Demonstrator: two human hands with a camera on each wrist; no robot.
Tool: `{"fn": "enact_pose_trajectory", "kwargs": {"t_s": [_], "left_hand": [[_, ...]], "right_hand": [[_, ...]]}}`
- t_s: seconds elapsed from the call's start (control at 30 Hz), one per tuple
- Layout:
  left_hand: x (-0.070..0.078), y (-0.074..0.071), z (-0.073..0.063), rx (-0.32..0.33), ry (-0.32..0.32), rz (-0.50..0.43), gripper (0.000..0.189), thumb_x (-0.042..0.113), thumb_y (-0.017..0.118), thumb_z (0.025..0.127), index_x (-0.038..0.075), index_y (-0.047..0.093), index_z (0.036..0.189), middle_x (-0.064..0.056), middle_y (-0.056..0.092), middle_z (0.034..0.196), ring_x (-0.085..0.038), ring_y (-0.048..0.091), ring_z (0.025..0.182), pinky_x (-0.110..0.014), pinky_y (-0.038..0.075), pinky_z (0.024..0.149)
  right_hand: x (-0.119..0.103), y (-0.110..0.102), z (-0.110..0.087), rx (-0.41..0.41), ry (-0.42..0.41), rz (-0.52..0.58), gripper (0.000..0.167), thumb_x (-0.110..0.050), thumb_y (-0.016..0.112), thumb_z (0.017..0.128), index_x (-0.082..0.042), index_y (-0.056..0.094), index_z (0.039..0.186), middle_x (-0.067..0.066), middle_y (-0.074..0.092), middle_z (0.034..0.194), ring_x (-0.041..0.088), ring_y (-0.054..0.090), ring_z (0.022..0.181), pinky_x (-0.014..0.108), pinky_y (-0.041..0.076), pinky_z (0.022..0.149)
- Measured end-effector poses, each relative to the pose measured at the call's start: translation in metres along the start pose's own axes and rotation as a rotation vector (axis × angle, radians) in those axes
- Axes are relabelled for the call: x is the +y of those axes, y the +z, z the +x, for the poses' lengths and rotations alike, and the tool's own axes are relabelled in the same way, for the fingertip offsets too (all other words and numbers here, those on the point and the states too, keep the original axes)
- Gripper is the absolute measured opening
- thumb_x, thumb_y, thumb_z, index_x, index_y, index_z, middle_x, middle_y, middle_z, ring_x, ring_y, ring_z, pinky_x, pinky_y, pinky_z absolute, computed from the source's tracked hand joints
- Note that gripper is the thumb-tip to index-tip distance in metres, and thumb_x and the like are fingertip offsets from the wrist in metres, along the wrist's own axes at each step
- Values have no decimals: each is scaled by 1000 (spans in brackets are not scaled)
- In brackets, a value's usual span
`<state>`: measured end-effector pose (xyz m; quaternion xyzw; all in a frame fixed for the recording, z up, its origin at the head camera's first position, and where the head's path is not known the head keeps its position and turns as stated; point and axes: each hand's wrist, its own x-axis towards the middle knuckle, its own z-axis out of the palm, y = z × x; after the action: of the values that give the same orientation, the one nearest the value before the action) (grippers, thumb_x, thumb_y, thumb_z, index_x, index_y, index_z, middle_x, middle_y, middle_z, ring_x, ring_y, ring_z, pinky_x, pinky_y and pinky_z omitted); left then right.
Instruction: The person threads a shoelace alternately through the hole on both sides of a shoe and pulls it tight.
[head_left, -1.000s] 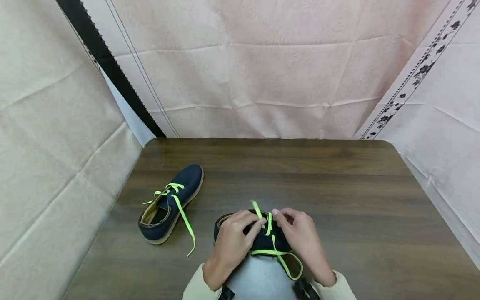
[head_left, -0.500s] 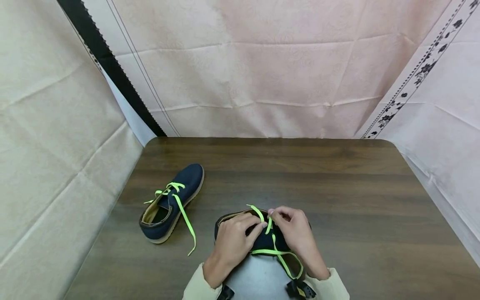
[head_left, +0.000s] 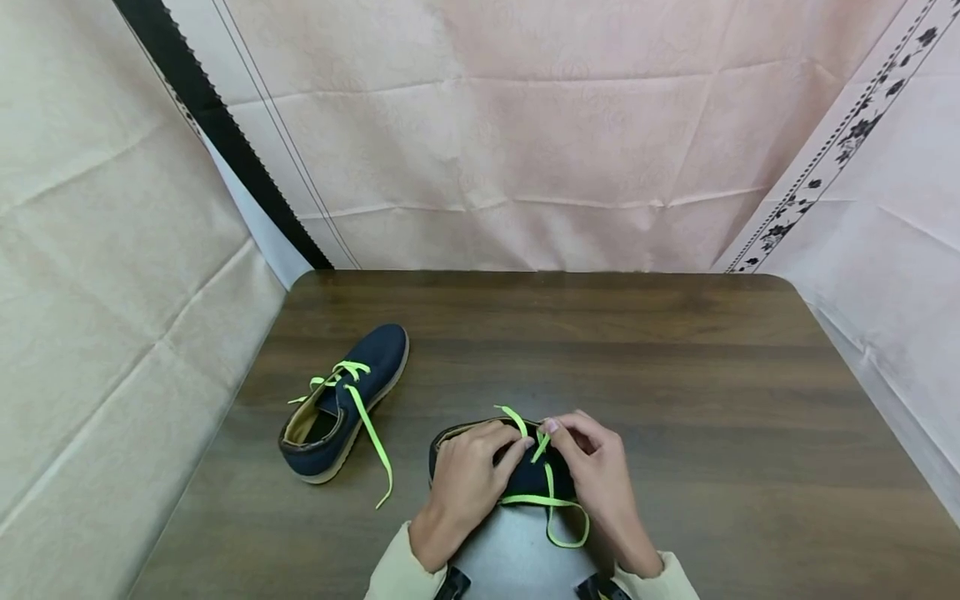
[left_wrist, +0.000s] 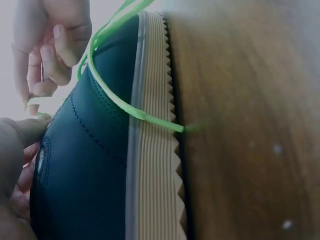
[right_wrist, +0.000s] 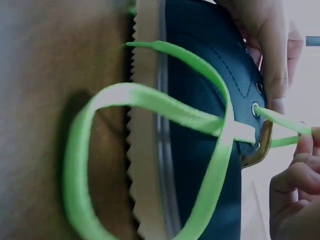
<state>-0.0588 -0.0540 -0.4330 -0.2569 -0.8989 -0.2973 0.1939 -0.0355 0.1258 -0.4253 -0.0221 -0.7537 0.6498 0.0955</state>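
Note:
A navy shoe (head_left: pixel 528 482) with a pale ridged sole (left_wrist: pixel 156 150) lies at the table's near side. My left hand (head_left: pixel 471 475) grips its upper edge by the eyelets, thumb (right_wrist: pixel 276 75) outside and fingers curled behind. Between right-hand fingertips I pinch the neon green shoelace (right_wrist: pixel 282 120), drawn taut from an eyelet; this right hand (head_left: pixel 600 471) is over the toe end. More of the lace makes a loose loop (right_wrist: pixel 77 160) down the shoe's near side, and one lace end (head_left: pixel 512 417) sticks up past the left fingers.
A matching navy shoe (head_left: pixel 378 358) stands further back on the left, its green lace (head_left: pixel 375 446) trailing onto the wooden table (head_left: pixel 675 358). Pale cloth (head_left: pixel 525 150) hangs behind the table and on both sides. A rounded grey surface (head_left: pixel 517 554) lies between the forearms.
The lace piece pinched by my right hand now slants more to the right. The loose loop hanging at the front has drawn in leftward. My left hand and the far shoe stay put.

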Motion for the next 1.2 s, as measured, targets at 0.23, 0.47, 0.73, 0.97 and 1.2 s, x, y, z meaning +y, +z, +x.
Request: {"fn": "enact_pose_trajectory", "kwargs": {"t_s": [0.23,0.47,0.73,0.97,1.2], "left_hand": [[-2,-2,2,84,-7,-120,10,23,78,99,17,80,91,7,74,86,-5,68,75,-24,56,66],[-4,-6,4,189,-2,-245,13,17,77,99,14,76,86,7,65,77,0,55,64,-15,47,58],[-4,-17,12,270,23,-299,16,11,77,98,12,74,82,5,63,74,-5,57,64,-15,48,58],[-5,-22,14,299,-38,-259,17,12,78,97,12,73,81,6,63,73,-3,57,63,-16,49,57],[-8,-20,15,319,-105,-130,20,20,79,98,16,73,79,8,60,70,-5,50,61,-22,43,55]], "right_hand": [[7,-4,-14,-75,50,-3,9,-12,73,100,-10,78,93,2,67,83,6,47,62,23,41,56],[13,0,-18,-96,-27,-18,5,-11,77,97,-9,77,93,-2,57,77,4,43,60,21,37,55],[16,-2,-16,-132,119,-52,11,-15,81,95,-11,71,98,2,63,81,9,50,59,23,43,60],[15,-8,-14,-202,259,12,13,-18,74,101,-6,70,104,9,60,79,10,36,43,24,37,44],[12,-10,-14,-196,234,-68,12,-19,74,101,-8,70,105,9,61,76,15,42,42,29,43,45]]}}
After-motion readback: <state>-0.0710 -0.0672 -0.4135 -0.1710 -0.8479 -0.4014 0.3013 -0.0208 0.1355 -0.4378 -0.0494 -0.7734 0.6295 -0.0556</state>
